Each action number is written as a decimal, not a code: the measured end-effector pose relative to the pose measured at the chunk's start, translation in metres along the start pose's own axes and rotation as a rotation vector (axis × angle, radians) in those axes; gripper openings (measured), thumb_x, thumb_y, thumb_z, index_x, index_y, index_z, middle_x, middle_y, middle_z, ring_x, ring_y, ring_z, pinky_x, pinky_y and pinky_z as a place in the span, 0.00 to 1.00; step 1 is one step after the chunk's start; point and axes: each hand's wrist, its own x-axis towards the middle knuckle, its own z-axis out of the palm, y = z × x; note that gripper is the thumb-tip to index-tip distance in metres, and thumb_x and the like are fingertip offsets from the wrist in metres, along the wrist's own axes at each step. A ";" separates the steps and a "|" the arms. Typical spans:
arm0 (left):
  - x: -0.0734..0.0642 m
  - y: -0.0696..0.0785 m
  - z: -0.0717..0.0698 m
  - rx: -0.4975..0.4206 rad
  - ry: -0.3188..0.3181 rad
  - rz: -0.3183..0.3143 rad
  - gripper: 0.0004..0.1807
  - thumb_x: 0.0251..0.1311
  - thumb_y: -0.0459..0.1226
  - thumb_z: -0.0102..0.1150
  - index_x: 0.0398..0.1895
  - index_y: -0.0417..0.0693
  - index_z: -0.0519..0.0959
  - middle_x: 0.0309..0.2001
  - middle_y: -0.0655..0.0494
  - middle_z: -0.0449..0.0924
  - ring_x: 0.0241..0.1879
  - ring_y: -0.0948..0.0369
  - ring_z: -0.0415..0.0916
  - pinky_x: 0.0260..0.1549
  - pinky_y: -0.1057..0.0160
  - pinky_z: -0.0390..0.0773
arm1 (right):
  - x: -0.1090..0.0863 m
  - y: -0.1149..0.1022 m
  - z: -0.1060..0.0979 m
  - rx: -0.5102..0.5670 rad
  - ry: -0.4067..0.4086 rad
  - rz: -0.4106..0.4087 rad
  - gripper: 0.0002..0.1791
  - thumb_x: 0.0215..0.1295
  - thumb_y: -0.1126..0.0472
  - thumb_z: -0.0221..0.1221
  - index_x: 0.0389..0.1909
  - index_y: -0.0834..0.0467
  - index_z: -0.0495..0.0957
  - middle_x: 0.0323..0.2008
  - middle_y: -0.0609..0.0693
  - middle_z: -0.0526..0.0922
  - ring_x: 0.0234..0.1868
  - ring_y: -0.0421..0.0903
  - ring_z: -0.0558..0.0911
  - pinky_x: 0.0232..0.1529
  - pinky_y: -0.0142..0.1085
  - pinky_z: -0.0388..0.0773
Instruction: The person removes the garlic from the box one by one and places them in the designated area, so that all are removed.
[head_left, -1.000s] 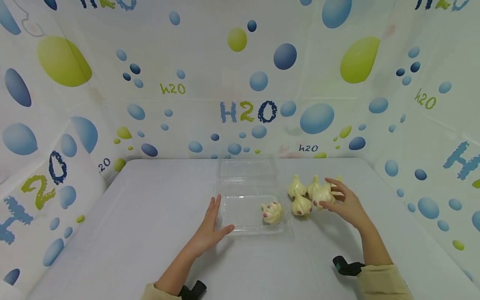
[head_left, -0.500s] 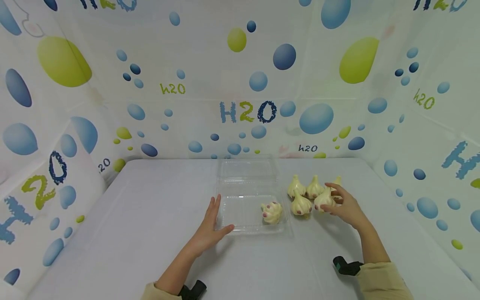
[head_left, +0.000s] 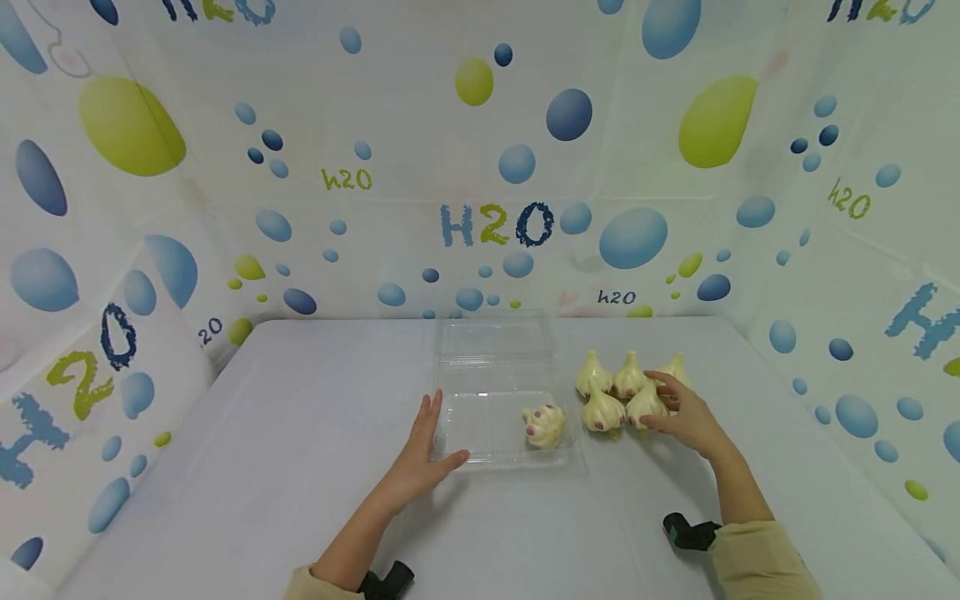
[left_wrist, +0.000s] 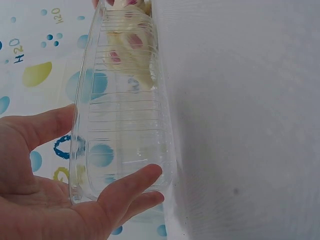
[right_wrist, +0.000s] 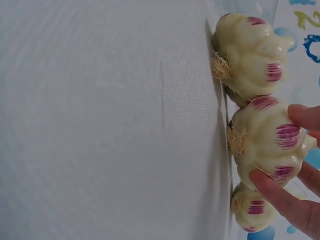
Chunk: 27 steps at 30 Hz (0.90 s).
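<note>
A clear plastic clamshell container (head_left: 480,460) lies with its lid folded back. One garlic bulb (head_left: 544,427) sits inside, at the right. My left hand (head_left: 422,462) touches the container's near left corner, fingers along the left side and thumb at the front edge; in the left wrist view its fingers are fairly straight against the clear walls. To the right my right hand (head_left: 690,417) holds a garlic bulb (right_wrist: 275,142) between thumb and fingers, in the front row of the garlic group. The bulb stands with its stem up, partly hidden by the fingers.
Other garlic bulbs stand close around the held one: one (head_left: 603,412) to its left, with several behind, such as one (head_left: 592,375) at the back left. A white cloth covers the table (head_left: 315,433). A patterned curtain (head_left: 405,108) rises behind the table.
My right hand has lowered the garlic bulb slightly toward the near side, uncovering the bulbs behind it. My left hand and the container stay in place.
</note>
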 end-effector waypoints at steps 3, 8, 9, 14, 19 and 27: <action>0.000 0.000 0.000 0.005 0.000 0.001 0.50 0.55 0.41 0.61 0.72 0.50 0.39 0.71 0.40 0.29 0.68 0.41 0.31 0.57 0.33 0.44 | 0.000 0.000 0.002 -0.002 -0.012 -0.005 0.40 0.54 0.61 0.64 0.66 0.63 0.55 0.57 0.76 0.62 0.56 0.73 0.64 0.48 0.59 0.68; 0.000 -0.001 0.000 0.012 -0.002 -0.009 0.49 0.55 0.40 0.61 0.72 0.50 0.38 0.71 0.40 0.28 0.68 0.41 0.31 0.57 0.33 0.44 | 0.000 -0.001 0.005 -0.009 -0.028 -0.015 0.41 0.53 0.62 0.65 0.66 0.64 0.56 0.57 0.76 0.62 0.56 0.72 0.65 0.49 0.59 0.66; 0.000 -0.002 0.000 0.013 -0.003 -0.012 0.49 0.56 0.40 0.61 0.72 0.50 0.38 0.71 0.40 0.28 0.68 0.41 0.31 0.57 0.33 0.44 | 0.000 -0.002 0.005 -0.016 -0.028 -0.019 0.41 0.53 0.62 0.65 0.65 0.64 0.56 0.57 0.76 0.62 0.56 0.71 0.65 0.50 0.60 0.66; 0.002 -0.001 0.000 0.013 -0.006 -0.011 0.49 0.56 0.41 0.60 0.72 0.51 0.37 0.71 0.41 0.27 0.68 0.42 0.30 0.57 0.34 0.44 | 0.003 -0.004 0.005 -0.040 -0.032 -0.041 0.43 0.51 0.63 0.66 0.66 0.65 0.55 0.58 0.76 0.60 0.57 0.71 0.64 0.52 0.63 0.60; 0.002 0.000 0.000 0.007 -0.007 0.006 0.49 0.56 0.40 0.61 0.72 0.49 0.38 0.71 0.40 0.28 0.68 0.41 0.31 0.57 0.34 0.45 | 0.004 -0.004 0.004 -0.037 -0.038 -0.043 0.44 0.50 0.63 0.67 0.66 0.65 0.55 0.61 0.75 0.58 0.58 0.71 0.62 0.53 0.63 0.59; 0.001 0.000 0.000 0.010 -0.006 0.004 0.50 0.55 0.40 0.61 0.72 0.48 0.38 0.71 0.39 0.28 0.68 0.41 0.30 0.57 0.34 0.44 | 0.001 -0.003 0.003 -0.012 -0.043 -0.008 0.44 0.51 0.62 0.66 0.67 0.64 0.53 0.64 0.71 0.54 0.58 0.73 0.61 0.53 0.62 0.61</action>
